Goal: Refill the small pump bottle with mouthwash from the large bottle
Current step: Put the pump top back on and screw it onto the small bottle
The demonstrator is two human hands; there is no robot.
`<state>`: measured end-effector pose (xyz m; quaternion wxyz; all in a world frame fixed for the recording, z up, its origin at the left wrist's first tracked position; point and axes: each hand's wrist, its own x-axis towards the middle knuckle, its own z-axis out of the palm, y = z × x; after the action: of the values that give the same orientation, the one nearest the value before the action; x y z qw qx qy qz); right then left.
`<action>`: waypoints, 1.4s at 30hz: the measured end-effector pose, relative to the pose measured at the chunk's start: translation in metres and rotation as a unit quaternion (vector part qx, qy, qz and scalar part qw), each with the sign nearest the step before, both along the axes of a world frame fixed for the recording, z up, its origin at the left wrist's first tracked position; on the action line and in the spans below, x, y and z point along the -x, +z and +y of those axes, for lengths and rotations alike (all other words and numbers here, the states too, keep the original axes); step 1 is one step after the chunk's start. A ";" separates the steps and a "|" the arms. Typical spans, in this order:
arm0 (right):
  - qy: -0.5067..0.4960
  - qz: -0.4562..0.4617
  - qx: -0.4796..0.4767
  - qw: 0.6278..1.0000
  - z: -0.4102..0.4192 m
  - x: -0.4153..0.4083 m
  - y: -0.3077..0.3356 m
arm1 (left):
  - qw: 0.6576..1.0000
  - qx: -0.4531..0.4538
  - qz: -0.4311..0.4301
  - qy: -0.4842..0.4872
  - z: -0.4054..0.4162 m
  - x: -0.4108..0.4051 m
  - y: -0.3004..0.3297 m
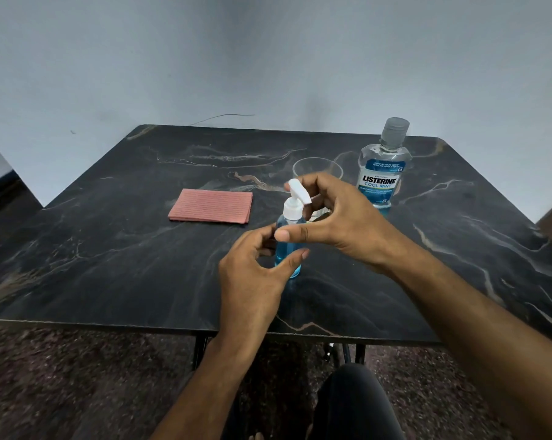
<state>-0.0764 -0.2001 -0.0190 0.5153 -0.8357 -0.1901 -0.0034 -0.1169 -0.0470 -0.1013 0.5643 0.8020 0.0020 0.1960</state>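
The small pump bottle (288,246) stands upright just right of the frame's centre, on the near half of the dark marble table (109,249), its long axis vertical and its white pump head (295,198) at the top with the spout pointing to the right. It holds blue liquid to about shoulder height. The left hand (255,274) cups the bottle's body from the lower left, fingers curled round it, though whether they press on it is hard to tell. The right hand (335,217) comes from the right at pump height, fingers spread and loosely bent round the pump head, thumb in front of the bottle; it looks apart from the pump, not clamped. Judged from this, it is the nearer hand for twisting the pump off. Behind the right hand stands a clear glass (317,168), the large bottle (384,173) capped at upper right, and a folded pink cloth (211,206) left of centre.
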 end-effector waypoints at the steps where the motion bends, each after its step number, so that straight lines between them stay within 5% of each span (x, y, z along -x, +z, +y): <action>1: 0.017 0.005 -0.011 1.000 -0.002 0.000 0.001 | 1.000 0.003 -0.001 -0.001 0.000 0.000 0.000; 7: 0.020 0.007 -0.097 0.995 -0.004 0.000 -0.001 | 1.000 0.012 0.000 -0.005 0.000 0.000 -0.002; 18: -0.059 -0.069 -0.063 0.994 0.010 -0.001 -0.008 | 1.000 0.013 0.001 -0.008 0.000 -0.001 -0.003; 27: 0.053 -0.001 -0.071 0.996 -0.010 -0.008 -0.001 | 1.000 0.016 -0.003 -0.001 -0.001 -0.002 -0.005; 42: -0.029 -0.067 -0.038 0.997 0.004 0.002 -0.002 | 1.000 0.004 0.001 -0.001 0.000 0.000 -0.003</action>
<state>-0.0781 -0.1959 -0.0209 0.5323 -0.8187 -0.1997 -0.0812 -0.1166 -0.0469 -0.1039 0.5675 0.8001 0.0023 0.1943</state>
